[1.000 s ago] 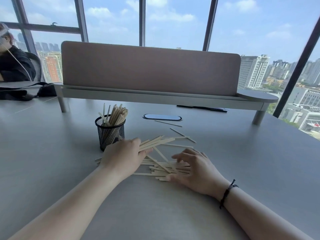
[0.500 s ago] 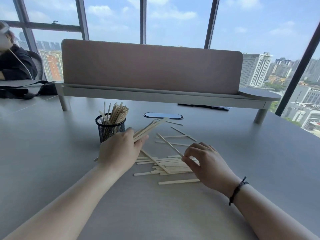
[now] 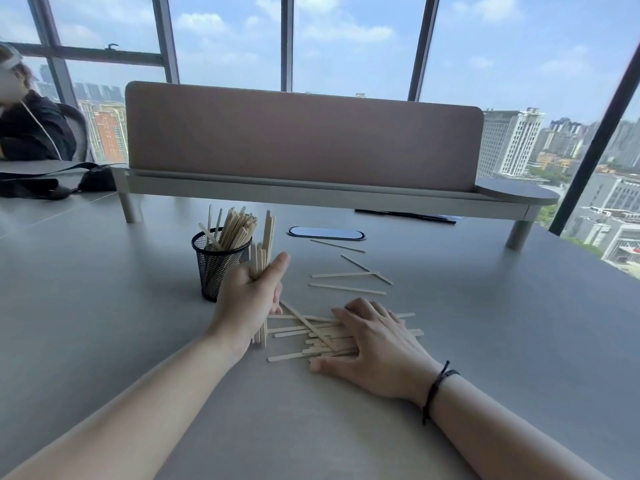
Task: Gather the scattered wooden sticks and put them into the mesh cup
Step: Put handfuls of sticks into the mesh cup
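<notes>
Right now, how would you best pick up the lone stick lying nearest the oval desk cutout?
Pinch the lone stick at mid-length, from straight above, finger and thumb on its long edges. It lies flat on the table, thin and apart from other sticks. The right hand, flat on the pile, is nearer.

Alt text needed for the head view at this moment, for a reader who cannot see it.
A person's left hand grips an upright bundle of pale wooden sticks beside a black mesh cup already holding sticks. The right hand lies flat on a scattered pile of sticks on the grey table.
</notes>
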### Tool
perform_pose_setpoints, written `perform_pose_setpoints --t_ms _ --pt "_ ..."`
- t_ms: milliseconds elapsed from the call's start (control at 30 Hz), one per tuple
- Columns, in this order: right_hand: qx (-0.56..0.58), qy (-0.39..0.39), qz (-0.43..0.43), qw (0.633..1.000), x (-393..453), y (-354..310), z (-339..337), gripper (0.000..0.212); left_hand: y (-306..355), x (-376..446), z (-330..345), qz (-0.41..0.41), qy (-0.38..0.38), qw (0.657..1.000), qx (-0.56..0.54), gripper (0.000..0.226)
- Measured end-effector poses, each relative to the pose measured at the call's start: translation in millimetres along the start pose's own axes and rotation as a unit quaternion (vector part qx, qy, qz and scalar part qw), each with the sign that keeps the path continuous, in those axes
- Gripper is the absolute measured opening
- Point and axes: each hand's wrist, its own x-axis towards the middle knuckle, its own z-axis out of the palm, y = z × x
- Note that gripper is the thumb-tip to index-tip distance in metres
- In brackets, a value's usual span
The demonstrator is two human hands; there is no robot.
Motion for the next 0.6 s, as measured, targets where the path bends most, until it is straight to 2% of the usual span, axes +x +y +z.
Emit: perform_pose_setpoints --t_ms 67,200,400,600 --pt "0.007 0.007 0.003 1.0 3.2 1.5 1.7 0.09 -1.7 -0.3 -0.8 0.002 0.005 1.0 0.015 0.056" --pt "0.027 0.017 0.021 0.999 9.1 4.6 5.0 0.081 4.2 -3.7 2.1 0.011 0.019 1.0 0.004 0.049" --pt "0.048 0.014 0.04 0.998 13.8 5.5 6.5 0.08 8.8 -5.9 2.0 0.002 0.048 0.999 -0.018 0.044" --pt "0.046 0.017 0.059 0.997 16.4 4.9 6.7 0.081 6.5 -7.9 3.0 -0.006 0.045 0.999 0.0 0.047"
